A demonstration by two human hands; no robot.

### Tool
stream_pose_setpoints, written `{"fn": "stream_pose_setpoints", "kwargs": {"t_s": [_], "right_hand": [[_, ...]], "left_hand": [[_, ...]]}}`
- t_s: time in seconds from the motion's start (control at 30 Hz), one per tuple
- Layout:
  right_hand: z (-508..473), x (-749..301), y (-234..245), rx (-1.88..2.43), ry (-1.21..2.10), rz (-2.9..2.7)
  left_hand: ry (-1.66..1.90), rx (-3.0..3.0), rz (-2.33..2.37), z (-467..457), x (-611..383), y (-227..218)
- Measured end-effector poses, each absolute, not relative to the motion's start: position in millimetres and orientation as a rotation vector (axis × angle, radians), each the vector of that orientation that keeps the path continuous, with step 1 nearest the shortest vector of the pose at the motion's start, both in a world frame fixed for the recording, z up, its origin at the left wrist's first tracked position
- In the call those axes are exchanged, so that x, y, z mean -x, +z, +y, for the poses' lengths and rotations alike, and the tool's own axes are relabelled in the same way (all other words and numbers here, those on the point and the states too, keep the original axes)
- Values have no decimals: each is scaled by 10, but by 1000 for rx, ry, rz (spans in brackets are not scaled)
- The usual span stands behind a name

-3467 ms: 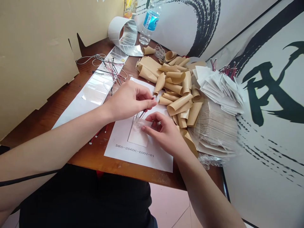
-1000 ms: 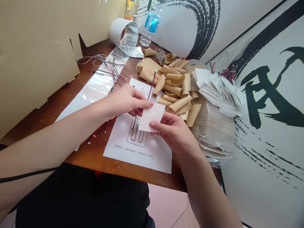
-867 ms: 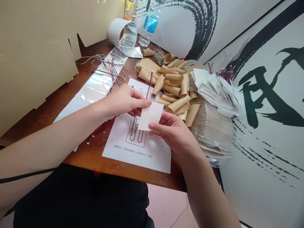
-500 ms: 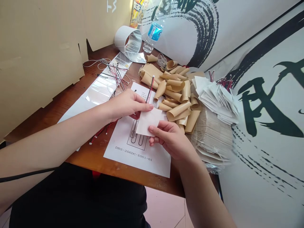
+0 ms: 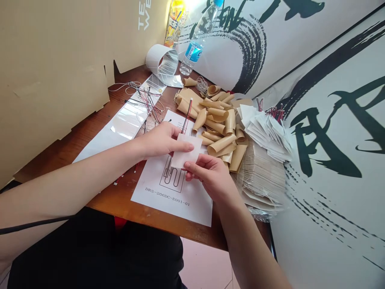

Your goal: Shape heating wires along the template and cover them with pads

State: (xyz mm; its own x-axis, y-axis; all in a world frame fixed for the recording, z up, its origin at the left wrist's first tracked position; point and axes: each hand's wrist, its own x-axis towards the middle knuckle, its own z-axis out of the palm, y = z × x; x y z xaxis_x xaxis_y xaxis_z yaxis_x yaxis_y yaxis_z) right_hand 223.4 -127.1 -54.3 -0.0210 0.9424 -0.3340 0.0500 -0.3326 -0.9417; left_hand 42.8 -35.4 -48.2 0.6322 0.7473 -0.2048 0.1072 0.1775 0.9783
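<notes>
Both hands hold one small white square patch (image 5: 188, 149) just above a printed template sheet (image 5: 168, 192) marked DRS-206DC-E001-01. My left hand (image 5: 161, 139) pinches the patch's upper edge with thumb and fingers closed. My right hand (image 5: 207, 175) grips its lower right corner. A red and black wire lead (image 5: 186, 116) sticks up and away from the patch's far edge. The template's printed loop drawing (image 5: 173, 176) shows beneath the patch.
Curled tan backing papers (image 5: 216, 128) pile up behind the hands. Finished white patches (image 5: 264, 130) lie fanned on a stack of sheets (image 5: 261, 176) at right. Loose wires (image 5: 147, 102), shiny film strips (image 5: 126, 120), a film roll (image 5: 162, 60) and a water bottle (image 5: 197, 40) sit farther back. Cardboard wall (image 5: 51, 68) at left.
The patch was lifted off the template with its wire lead and is now held in both hands, lowered slightly. The camera has tilted up, showing more of the back wall.
</notes>
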Motion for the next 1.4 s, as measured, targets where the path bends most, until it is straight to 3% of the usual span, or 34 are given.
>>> {"fn": "stream_pose_setpoints", "kwargs": {"t_s": [0.33,0.6,0.83,1.23,1.4], "right_hand": [[-1308,-2163,-567,1554,1176,-1149],[-1434,-2185,-527,1452,593,-1216],[-1362,-2109,-552,1328,-344,-1890],[-1374,-2112,-516,1299,-195,-1909],[-1376,-2609,-69,1496,-666,-1648]], "left_hand": [[542,-1247,789,-320,-465,-502],[602,-1198,828,-287,-464,-422],[440,-1260,738,-346,-461,-453],[350,-1100,639,-321,-434,-424],[273,-1248,655,-273,-375,-424]]}}
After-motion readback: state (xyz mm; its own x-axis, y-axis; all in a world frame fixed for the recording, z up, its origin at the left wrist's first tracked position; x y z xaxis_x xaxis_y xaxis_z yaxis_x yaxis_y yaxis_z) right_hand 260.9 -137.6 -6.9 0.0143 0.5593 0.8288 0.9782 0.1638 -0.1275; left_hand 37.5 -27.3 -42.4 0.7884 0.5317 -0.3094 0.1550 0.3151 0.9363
